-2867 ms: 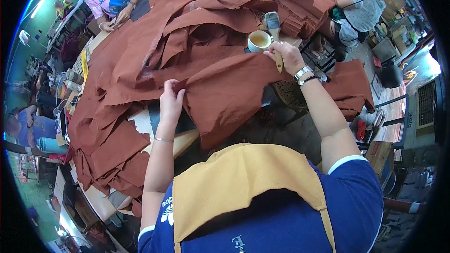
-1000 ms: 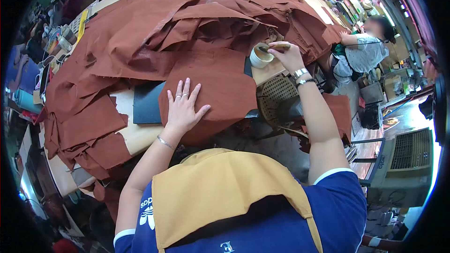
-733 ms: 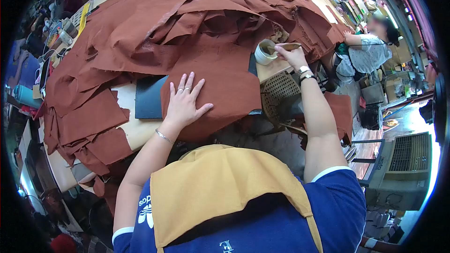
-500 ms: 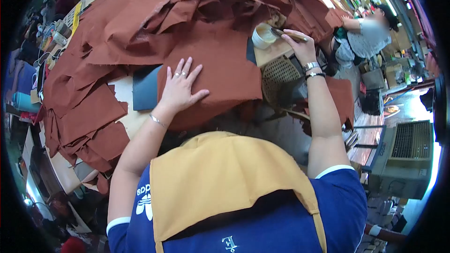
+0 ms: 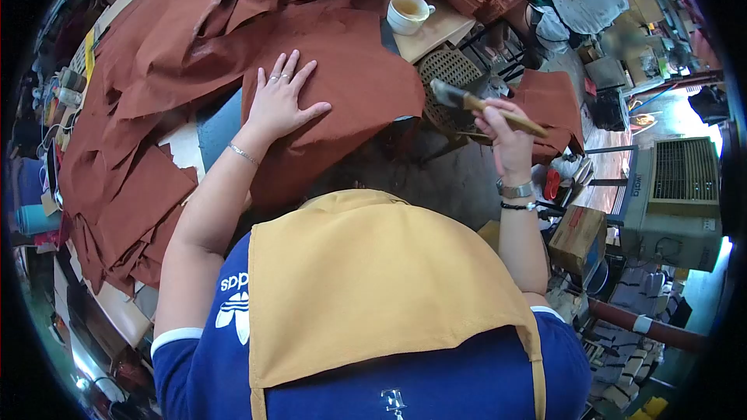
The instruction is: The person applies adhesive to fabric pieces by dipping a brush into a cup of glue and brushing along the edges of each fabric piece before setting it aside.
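Observation:
Fingers spread, my left hand (image 5: 282, 103) lies flat on a reddish-brown cloth piece (image 5: 354, 82) at the table's near edge. My right hand (image 5: 506, 136) is closed round the wooden handle of a brush (image 5: 475, 103), held in the air right of the cloth with its bristles pointing left. A white cup (image 5: 408, 13) of pale yellowish liquid stands on the table corner beyond the cloth. Part of a dark board (image 5: 218, 128) shows beside my left forearm, partly under the cloth.
More brown cloth (image 5: 156, 70) is heaped over the table. A woven basket or stool (image 5: 449, 78) stands below the cup, with brown cloth (image 5: 548, 109) hanging to its right. Another person (image 5: 587, 4) is at the upper right. A cardboard box (image 5: 577, 239) and a cooling unit (image 5: 675, 202) are at the right.
My right hand has carried the brush from the cup back toward me and to the right. Earlier my left hand pinched the cloth's edge; it now presses flat on it. The view has shifted.

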The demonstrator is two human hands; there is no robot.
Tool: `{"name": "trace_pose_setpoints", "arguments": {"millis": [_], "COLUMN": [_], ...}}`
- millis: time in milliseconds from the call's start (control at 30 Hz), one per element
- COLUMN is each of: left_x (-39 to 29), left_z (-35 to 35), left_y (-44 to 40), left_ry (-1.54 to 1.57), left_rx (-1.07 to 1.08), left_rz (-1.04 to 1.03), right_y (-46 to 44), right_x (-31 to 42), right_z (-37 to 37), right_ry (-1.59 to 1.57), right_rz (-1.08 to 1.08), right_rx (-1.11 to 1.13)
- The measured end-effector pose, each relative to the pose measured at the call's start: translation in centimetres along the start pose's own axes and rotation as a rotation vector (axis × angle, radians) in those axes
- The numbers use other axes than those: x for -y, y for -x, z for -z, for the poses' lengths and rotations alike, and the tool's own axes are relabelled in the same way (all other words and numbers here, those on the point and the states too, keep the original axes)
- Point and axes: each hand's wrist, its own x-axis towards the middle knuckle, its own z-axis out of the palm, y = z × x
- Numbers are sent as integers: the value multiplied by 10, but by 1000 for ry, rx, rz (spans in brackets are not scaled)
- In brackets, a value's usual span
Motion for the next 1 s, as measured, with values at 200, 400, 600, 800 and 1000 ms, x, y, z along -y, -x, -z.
{"name": "trace_pose_setpoints", "arguments": {"millis": [200, 400, 600, 800, 1000], "left_x": [4, 5, 6, 9, 12], "left_z": [-4, -4, -7, -9, -8], "left_y": [-4, -5, -8, -17, -37], "left_ry": [11, -1, -4, 0, -9], "left_rx": [-1, 3, -1, -20, -4], "left_rz": [-34, -35, -45, -96, -185], "right_y": [12, 16, 2, -4, -15], "right_x": [-33, -12, -15, 9, -13], "right_z": [-39, -30, -56, -29, -65], "right_ry": [647, 890, 778, 984, 745], "right_rz": [348, 335, 383, 142, 378], "right_rx": [28, 150, 139, 224, 355]}}
